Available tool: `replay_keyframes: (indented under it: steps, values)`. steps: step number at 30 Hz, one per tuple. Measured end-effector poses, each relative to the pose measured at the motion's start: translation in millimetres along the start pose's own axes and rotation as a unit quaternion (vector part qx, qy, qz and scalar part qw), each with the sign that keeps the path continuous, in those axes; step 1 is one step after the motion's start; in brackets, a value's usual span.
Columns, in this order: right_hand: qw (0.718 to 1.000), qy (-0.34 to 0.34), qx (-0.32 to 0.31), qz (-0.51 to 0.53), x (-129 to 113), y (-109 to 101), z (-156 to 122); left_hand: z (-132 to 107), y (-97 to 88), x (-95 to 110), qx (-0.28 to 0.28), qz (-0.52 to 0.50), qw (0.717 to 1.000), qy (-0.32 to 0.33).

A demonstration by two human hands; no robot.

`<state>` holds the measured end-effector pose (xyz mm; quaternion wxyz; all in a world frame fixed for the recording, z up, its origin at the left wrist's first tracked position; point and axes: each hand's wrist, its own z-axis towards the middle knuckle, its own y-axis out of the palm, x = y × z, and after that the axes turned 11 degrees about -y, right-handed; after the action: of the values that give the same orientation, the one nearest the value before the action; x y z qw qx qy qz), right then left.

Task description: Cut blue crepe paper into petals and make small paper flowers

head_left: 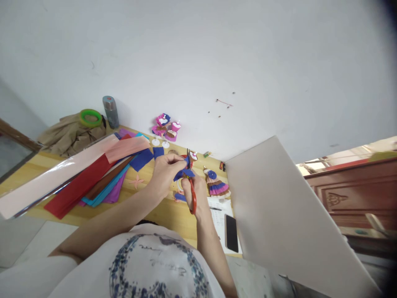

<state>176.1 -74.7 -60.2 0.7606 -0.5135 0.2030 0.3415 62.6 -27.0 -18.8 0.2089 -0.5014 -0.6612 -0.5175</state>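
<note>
In the middle of the head view, my right hand (198, 190) is closed round a pair of scissors (193, 198) with red handles. Their blades point away from me, up against a piece of blue crepe paper (184, 173). My left hand (167, 171) pinches that paper between thumb and fingers, just left of the blades. A square of blue paper (158, 152) lies beyond my left hand, and a peach star-shaped paper piece (137, 181) to its left. Right of my right hand sits a small ruffled paper dress (215, 184) in blue, brown and pink.
Long folded crepe sheets, including a red sheet (79, 186), cover the table's left side. A thermos (111, 111) and green tape roll (90, 118) stand behind. At right lie a phone (231, 233) and papers (217, 215), beside an upright white panel (273, 215).
</note>
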Motion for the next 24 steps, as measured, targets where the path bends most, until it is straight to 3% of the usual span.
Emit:
replay_keyframes:
  steps: [14, 17, 20, 24]
  values:
    - [0.998, 0.012, 0.032, 0.056, -1.8, 5.3, -1.7, 1.2, -0.6, -2.2, 0.000, -0.012, 1.000, -0.016]
    - [0.990, 0.049, 0.042, 0.122, -3.9, 8.1, -5.0, 2.7, -1.7, -4.2, -0.005, -0.005, 1.000, -0.011]
    - [0.965, 0.089, 0.055, 0.241, -5.7, 9.8, -7.7, 4.4, -3.7, -4.4, -0.022, 0.002, 1.000, 0.006]
    - [0.944, 0.078, 0.063, 0.313, -7.5, 9.9, -8.2, 5.7, -5.9, -1.7, -0.042, 0.020, 0.999, 0.024]
